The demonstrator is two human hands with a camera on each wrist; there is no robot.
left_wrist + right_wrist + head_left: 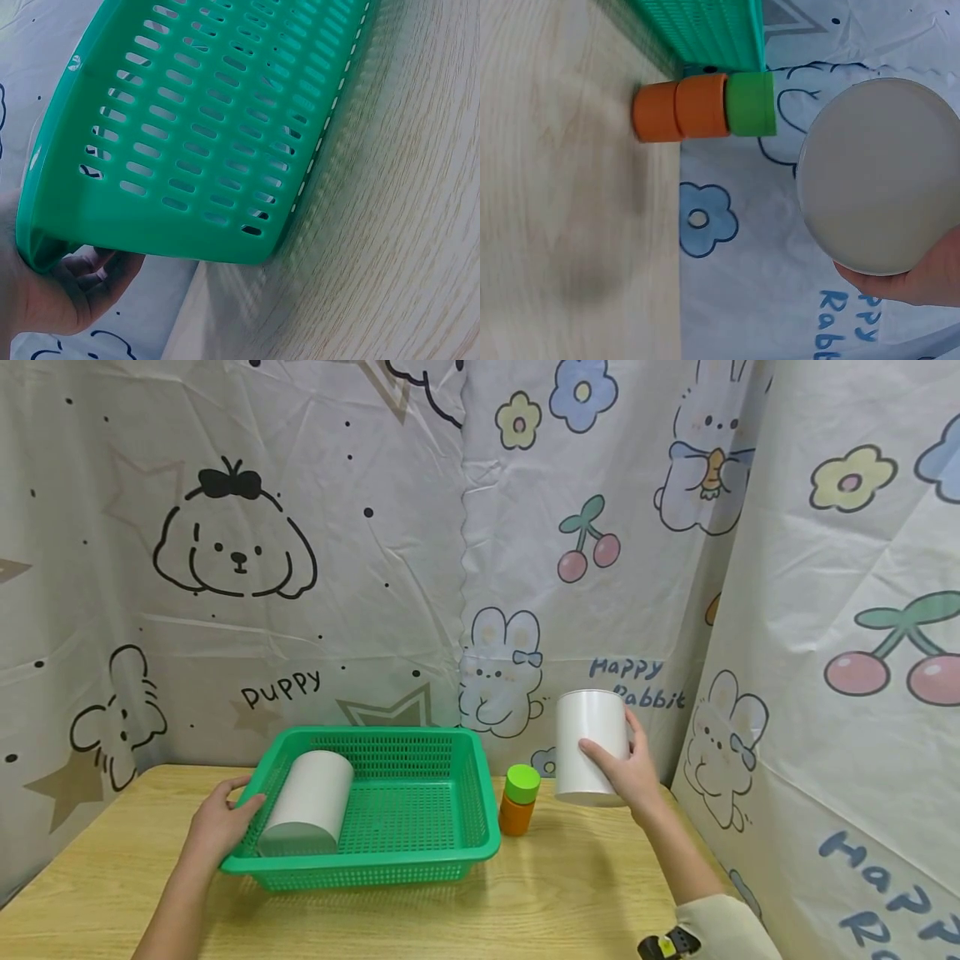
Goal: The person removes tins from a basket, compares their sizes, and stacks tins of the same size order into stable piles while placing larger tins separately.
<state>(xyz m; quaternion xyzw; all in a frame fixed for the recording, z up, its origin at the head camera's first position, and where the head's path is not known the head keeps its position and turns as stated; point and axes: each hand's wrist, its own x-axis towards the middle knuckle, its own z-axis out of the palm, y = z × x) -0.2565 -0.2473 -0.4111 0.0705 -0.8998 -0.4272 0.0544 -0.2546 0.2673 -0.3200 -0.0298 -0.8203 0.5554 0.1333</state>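
Note:
My left hand grips the left rim of a green plastic basket; in the left wrist view its fingers curl under the rim at the corner of the perforated wall. Inside the basket, at its left side, a white cylinder lies tilted against the wall. My right hand holds a second white cylinder upright, raised above the table, thumb across its near side. The right wrist view shows this cylinder's round flat end. Between basket and raised cylinder stands an orange jar with a green lid.
The wooden table carries the basket and jar. A printed curtain hangs right behind the table's back edge and along the right side. A dark watch-like band is on the right wrist by a light sleeve.

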